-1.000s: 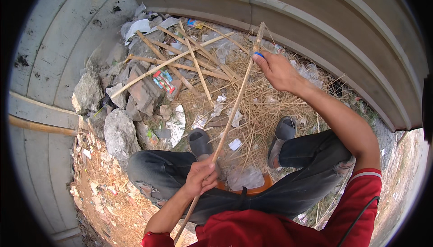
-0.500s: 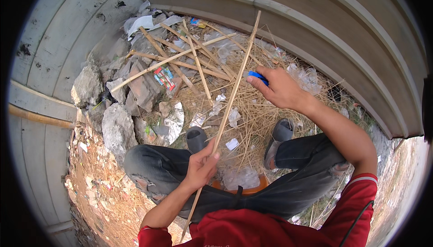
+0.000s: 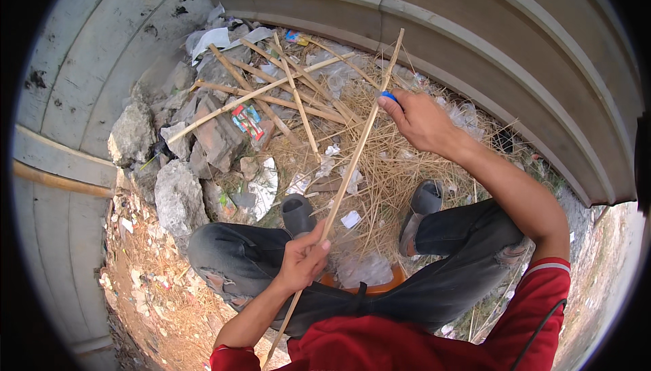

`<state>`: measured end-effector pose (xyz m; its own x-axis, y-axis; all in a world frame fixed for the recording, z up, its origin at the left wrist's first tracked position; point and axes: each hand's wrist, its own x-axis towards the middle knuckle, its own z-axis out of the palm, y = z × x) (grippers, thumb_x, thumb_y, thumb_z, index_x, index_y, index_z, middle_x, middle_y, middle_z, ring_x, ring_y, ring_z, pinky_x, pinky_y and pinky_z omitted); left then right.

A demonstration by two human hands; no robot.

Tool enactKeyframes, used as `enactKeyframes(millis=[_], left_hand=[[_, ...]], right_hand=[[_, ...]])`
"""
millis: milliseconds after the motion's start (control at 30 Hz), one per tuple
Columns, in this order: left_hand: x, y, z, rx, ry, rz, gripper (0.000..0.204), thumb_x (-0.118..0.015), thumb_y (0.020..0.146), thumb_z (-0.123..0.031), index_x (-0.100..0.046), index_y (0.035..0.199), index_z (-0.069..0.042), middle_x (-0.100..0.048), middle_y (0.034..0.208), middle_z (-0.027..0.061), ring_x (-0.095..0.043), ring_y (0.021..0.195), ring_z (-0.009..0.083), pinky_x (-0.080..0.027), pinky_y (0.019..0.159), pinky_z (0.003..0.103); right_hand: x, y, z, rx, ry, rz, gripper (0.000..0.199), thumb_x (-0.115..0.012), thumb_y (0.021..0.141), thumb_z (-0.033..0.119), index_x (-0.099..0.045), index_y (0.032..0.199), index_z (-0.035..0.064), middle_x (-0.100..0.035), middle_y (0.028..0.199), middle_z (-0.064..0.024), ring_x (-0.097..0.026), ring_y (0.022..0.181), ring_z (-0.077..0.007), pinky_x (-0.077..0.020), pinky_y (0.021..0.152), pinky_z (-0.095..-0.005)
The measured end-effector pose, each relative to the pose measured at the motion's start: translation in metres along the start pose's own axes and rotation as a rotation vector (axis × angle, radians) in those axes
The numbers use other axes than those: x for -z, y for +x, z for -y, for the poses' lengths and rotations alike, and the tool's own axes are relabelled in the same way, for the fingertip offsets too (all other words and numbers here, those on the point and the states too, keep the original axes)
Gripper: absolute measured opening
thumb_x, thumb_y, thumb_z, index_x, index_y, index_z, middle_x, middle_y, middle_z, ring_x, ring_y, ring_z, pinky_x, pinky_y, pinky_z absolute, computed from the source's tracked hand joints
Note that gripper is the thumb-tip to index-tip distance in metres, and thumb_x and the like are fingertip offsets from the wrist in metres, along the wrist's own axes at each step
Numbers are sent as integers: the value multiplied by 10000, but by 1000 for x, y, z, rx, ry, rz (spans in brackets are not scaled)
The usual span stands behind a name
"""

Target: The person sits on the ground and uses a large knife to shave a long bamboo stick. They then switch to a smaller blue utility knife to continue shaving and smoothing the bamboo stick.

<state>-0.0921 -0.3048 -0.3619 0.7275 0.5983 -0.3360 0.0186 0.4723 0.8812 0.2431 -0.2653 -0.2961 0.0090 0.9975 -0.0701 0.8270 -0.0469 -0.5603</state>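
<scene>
Currently, the long pale split-bamboo strip (image 3: 346, 181) runs diagonally through the frame, its upper end near the curved grey concrete wall (image 3: 475, 39) and its lower end passing below the left forearm. The left hand (image 3: 302, 262) is clamped around the strip's lower part, fingers curled over it, the thumb on top. The right hand (image 3: 420, 121) is extended forward and meets the strip's upper part. It is closed around a small blue-handled tool (image 3: 388, 96), held at the fingertips right against the strip; the tool's working end cannot be made out. Most of the strip's length lies between the two grips, unsupported, above the ground.

The person is seated on a low orange stool (image 3: 393, 277), knees spread, wearing dark grey trousers and grey slip-on shoes (image 3: 424, 201). Under the strip lies a heap of thin dry straw-coloured shavings (image 3: 393, 168). Further forward and to the left, several loose bamboo slats (image 3: 271, 90) lie crossed over a pile of grey broken rubble stones (image 3: 178, 195), mixed with scraps of paper and a colourful crumpled wrapper (image 3: 245, 119).
</scene>
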Motion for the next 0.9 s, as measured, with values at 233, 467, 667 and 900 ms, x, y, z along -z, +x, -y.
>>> enactKeyframes(millis=[233,467,667,900], left_hand=[[6,4,-11,99,-299,18,494,-460,1106,-156,-378,1589,-88,-344,523,-40,-290,373,57,-299,383,231],[-3,6,-2,4,-207,161,519,-462,1102,-202,-355,1587,-52,-301,503,-34,-246,355,64,-292,368,226],[2,1,-16,10,-257,77,523,-451,1109,-185,-330,1609,-86,-319,528,-47,-262,387,55,-294,394,228],[2,5,-15,-5,-241,31,533,-451,1106,-209,-322,1598,-50,-284,528,-50,-228,381,52,-288,356,212]], right_hand=[[-26,-18,46,44,-73,218,511,-459,1075,437,-654,1052,-34,-685,760,-280,-684,771,-502,-552,745,-571],[-30,-12,14,13,-64,60,445,-484,1077,391,-650,1060,-22,-645,671,-259,-666,688,-482,-525,652,-564],[-18,-9,25,-35,68,-17,494,-490,1071,406,-647,973,-51,-654,702,-286,-671,722,-491,-523,683,-569],[-23,-20,41,62,152,-82,449,-505,1073,399,-598,937,-19,-618,625,-233,-634,606,-472,-491,579,-540]])
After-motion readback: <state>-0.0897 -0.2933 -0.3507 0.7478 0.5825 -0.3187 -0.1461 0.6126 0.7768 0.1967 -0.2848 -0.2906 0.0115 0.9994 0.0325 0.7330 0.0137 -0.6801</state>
